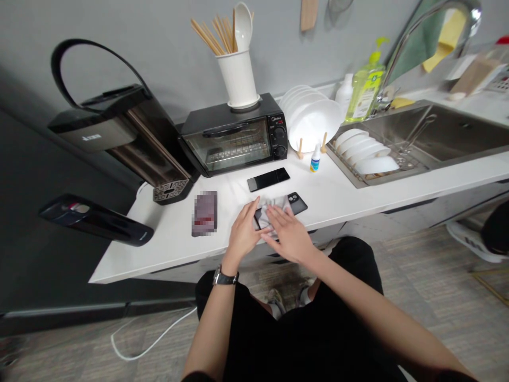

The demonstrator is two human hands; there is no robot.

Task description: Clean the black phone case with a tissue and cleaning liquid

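Note:
A dark smartphone lies near the counter's front edge with its rear cameras facing up. My left hand holds the phone's left end between thumb and fingers. A light grey cloth is spread over the phone's middle. My right hand rests on this cloth, fingers stretched out flat and pressing down. Both hands cover part of the phone and the cloth. Just behind them is a second dark phone, lying flat. A small white spray bottle with a blue label stands upright to the right.
A toaster oven carries a white utensil holder. Left are a black drinks machine, a dark cylindrical device and a blurred-out packet. Right are racked plates, a soap bottle and a sink holding bowls.

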